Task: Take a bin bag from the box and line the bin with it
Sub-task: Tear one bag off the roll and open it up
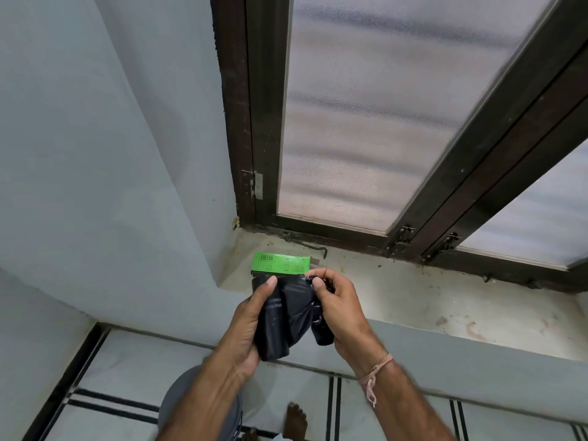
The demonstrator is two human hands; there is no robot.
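Observation:
A green box (281,263) with a barcode lies on the stone window sill (413,294) near its left corner. In front of it, both hands hold a black roll of bin bags (286,316). My left hand (251,326) grips the roll from the left, thumb on top. My right hand (337,308) pinches a loose black bag end at the roll's right side. A grey round bin (178,399) stands on the floor below, mostly hidden behind my left forearm.
A dark-framed window (366,122) with mesh panes rises behind the sill, with latches along its lower frame. A pale wall (111,154) stands to the left. The tiled floor has black stripes, and a bare foot (296,421) shows near the bin.

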